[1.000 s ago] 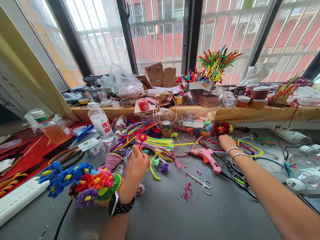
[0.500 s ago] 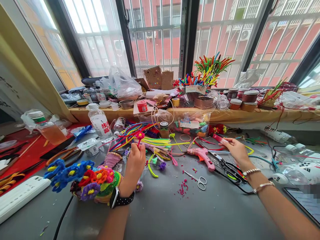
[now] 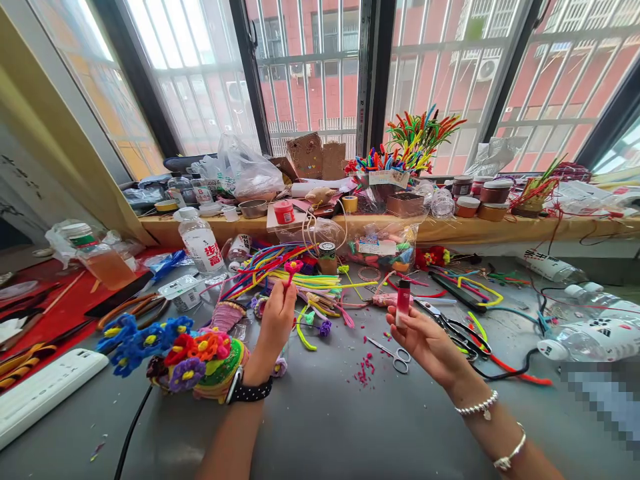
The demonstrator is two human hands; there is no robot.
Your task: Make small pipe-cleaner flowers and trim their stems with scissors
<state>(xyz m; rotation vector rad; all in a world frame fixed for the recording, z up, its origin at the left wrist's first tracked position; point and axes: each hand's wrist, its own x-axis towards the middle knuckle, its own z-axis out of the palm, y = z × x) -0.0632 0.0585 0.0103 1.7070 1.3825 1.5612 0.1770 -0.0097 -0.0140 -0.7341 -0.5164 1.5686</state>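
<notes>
Pinched upright in my left hand (image 3: 276, 312) is a small pink pipe-cleaner flower (image 3: 293, 268) on a thin stem. My right hand (image 3: 425, 337) grips a pink-and-white lighter (image 3: 403, 303), black end up, well apart from the flower. Beyond that hand lies a pink glue gun (image 3: 384, 300), partly hidden. Small scissors (image 3: 400, 360) rest just left of my right hand, and large black-handled scissors (image 3: 467, 343) lie behind it. Left of my left wrist stands a bunch of fuzzy flowers (image 3: 185, 360) in blue, red, orange and purple.
Pipe cleaners (image 3: 280, 267) are heaped at the middle back. Pink clippings (image 3: 364, 370) dot the grey table (image 3: 325, 427). A water bottle (image 3: 201, 243) stands at back left; bottles (image 3: 595, 343) lie on the right. A power strip (image 3: 45, 393) is at near left. Jars and bags crowd the ledge (image 3: 445, 230).
My right hand has come left and nearer with the lighter, which now points upward. The flower in my left hand has shifted slightly right and up.
</notes>
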